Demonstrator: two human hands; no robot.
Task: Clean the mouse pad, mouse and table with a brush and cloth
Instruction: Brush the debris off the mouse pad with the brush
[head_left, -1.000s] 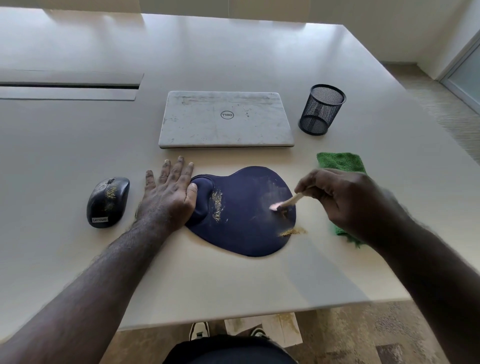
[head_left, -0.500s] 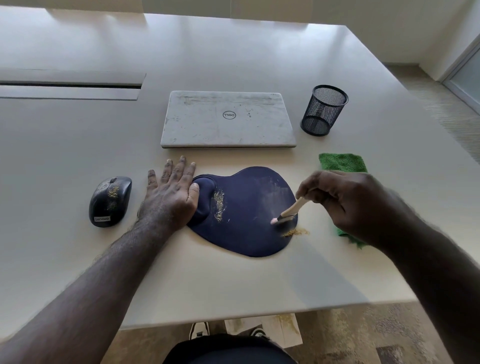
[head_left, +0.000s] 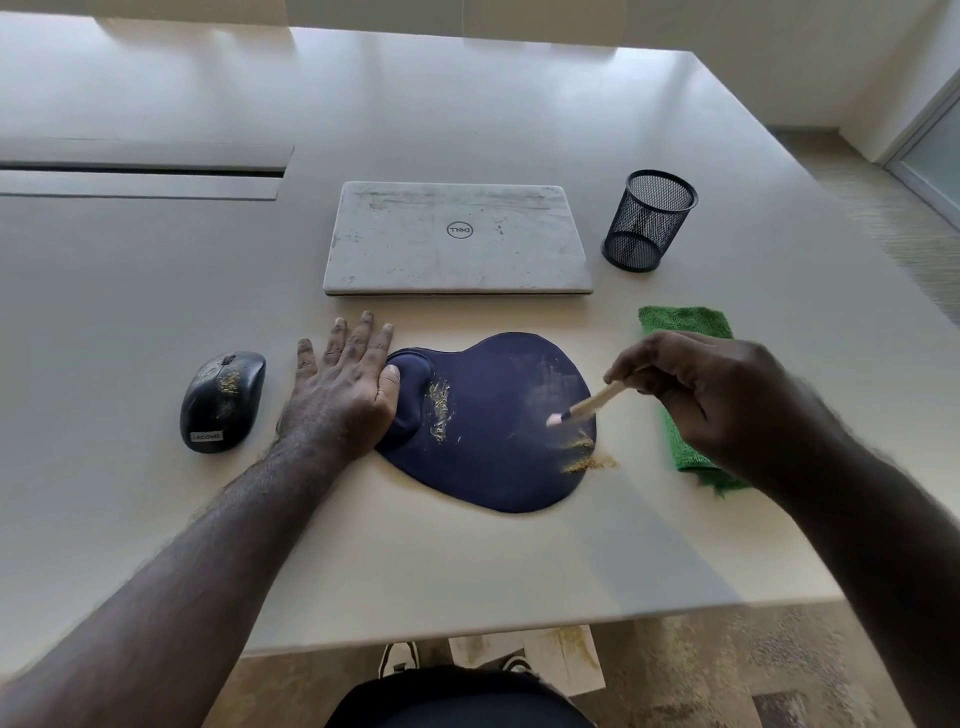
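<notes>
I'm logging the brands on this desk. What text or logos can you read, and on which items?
"DELL", upside down in a round logo on the closed laptop lid.
"Lenovo", upside down on a small label at the near end of the mouse.
No other readable text shows.

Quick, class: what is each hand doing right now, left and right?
Left hand: open, flat on the table, thumb against the mouse pad.
Right hand: closed around the brush, tip over the pad.

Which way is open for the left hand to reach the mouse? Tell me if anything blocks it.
Probably yes, straight across. The left hand rests flat against the mouse pad, fingers straight, and only bare table lies between it and the mouse just to its left.
</notes>
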